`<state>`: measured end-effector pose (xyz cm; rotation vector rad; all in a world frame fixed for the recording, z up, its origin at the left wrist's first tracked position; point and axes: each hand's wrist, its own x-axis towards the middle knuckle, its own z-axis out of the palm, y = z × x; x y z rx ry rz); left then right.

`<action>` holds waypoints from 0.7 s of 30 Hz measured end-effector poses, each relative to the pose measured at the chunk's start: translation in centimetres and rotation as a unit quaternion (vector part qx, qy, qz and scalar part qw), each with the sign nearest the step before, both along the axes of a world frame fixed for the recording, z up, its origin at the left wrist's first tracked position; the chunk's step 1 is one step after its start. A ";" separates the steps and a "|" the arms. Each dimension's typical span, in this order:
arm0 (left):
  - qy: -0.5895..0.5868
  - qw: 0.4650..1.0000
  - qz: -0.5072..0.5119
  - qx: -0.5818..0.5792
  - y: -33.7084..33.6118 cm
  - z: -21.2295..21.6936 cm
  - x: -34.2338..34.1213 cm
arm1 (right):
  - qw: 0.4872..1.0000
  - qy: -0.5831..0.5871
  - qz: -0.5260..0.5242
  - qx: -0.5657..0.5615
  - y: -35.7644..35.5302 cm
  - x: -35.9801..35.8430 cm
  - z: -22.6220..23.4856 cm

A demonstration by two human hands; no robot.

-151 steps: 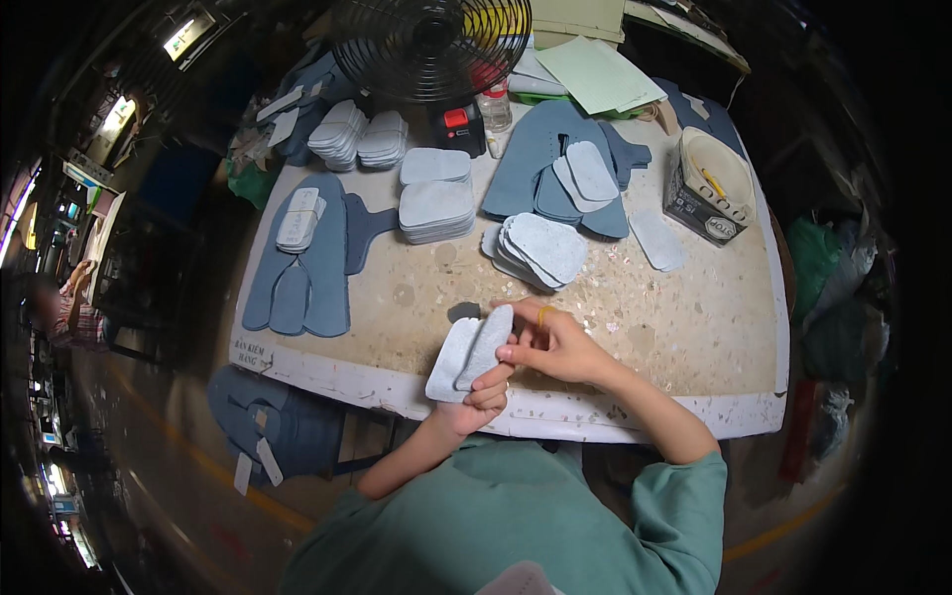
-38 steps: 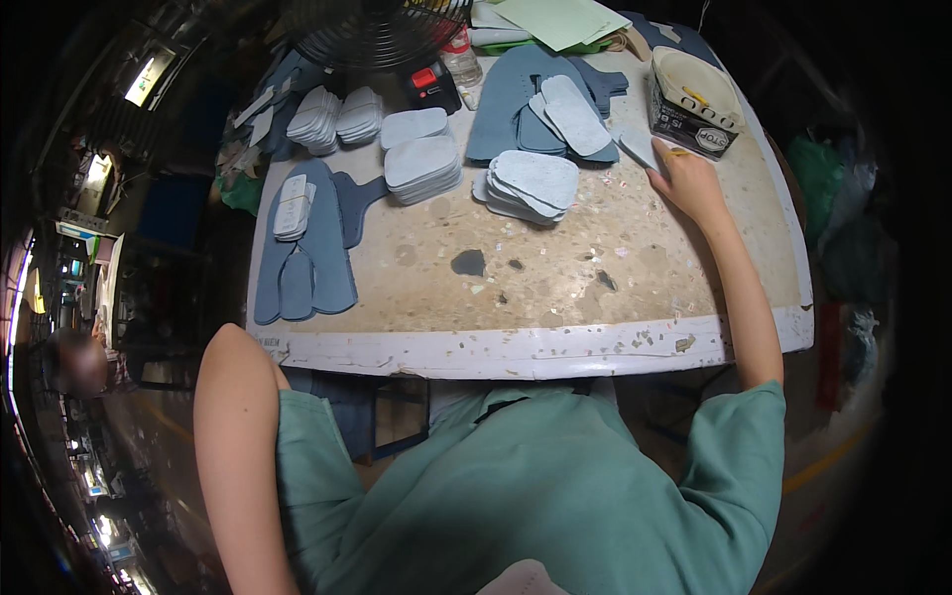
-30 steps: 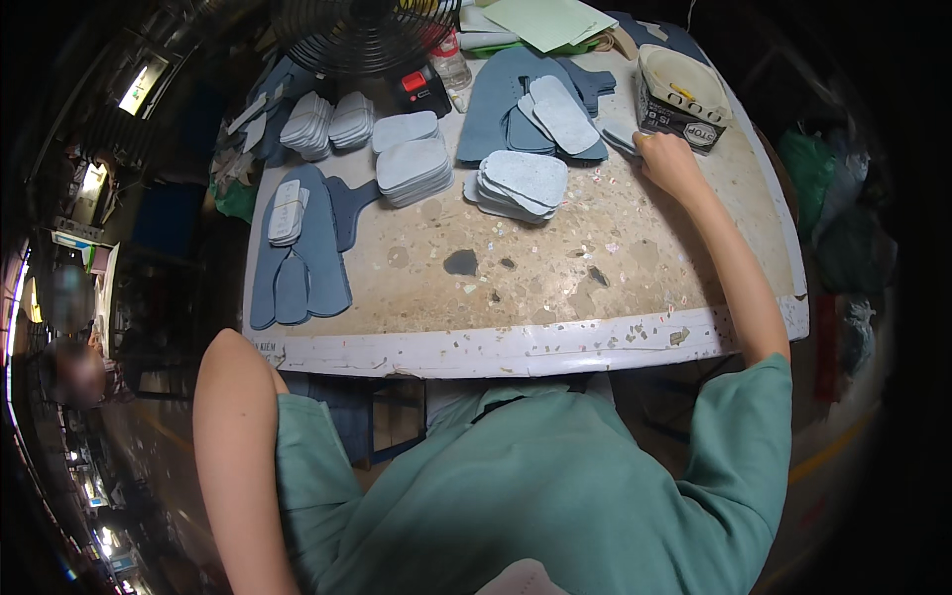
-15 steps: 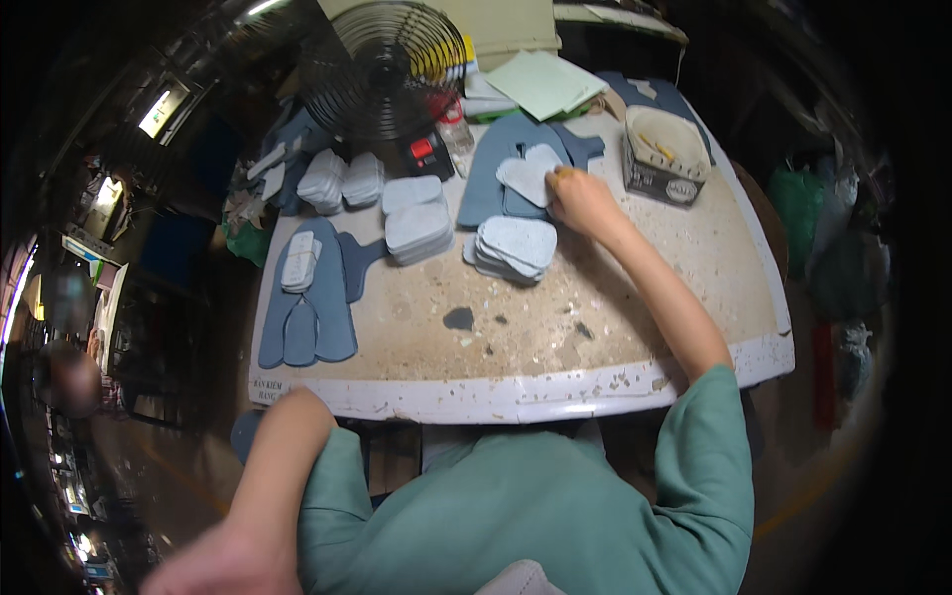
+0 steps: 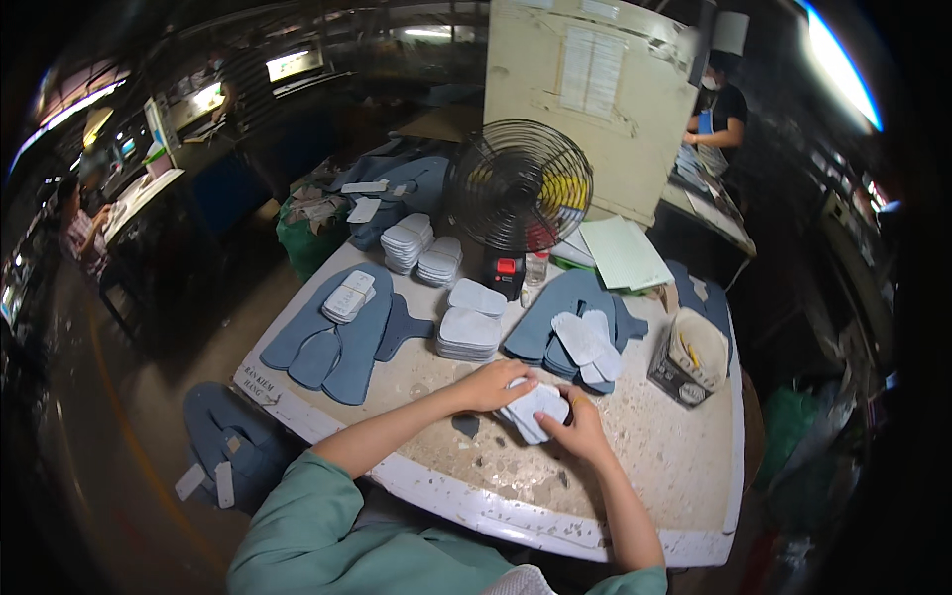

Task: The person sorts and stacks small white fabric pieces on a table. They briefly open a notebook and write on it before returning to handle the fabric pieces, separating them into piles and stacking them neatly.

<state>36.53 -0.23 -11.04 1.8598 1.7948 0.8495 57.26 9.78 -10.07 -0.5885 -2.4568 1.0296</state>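
Both hands are at a small loose pile of light-grey flat cut pieces (image 5: 531, 415) near the middle of the table. My left hand (image 5: 498, 385) closes on the pile's far left edge. On its right side my right hand (image 5: 579, 428) grips it, thumb on top and the other fingers hidden. Just beyond lie more pale pieces (image 5: 587, 342), fanned on a stack of dark-blue curved panels (image 5: 565, 297). A neat stack of pale rounded pieces (image 5: 468, 332) stands beyond my left hand.
At the left, a banded bundle of pale pieces (image 5: 349, 296) rests on blue panels (image 5: 322, 337). A black fan (image 5: 520, 183) stands at the back. An open box (image 5: 684, 372) sits at the right. Blue panels (image 5: 233, 436) also hang low beyond the table's left edge.
My left hand has come from off the table onto the pale pile. My right hand has left the pieces on the blue panels and moved nearer, onto the same pile. The view has shifted.
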 end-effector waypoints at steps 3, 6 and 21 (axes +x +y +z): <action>-0.004 1.000 -0.025 0.016 -1.0 -0.4 -1.5 | 0.989 0.012 0.048 -0.139 -0.1 0.0 -0.4; 0.048 0.998 -0.042 0.007 -1.9 -0.1 -1.8 | 0.975 0.027 0.112 -0.189 -0.1 -0.6 -0.9; 0.046 0.992 0.045 0.111 -4.1 3.5 1.9 | 0.980 0.102 0.055 -0.160 -1.0 -0.3 -0.8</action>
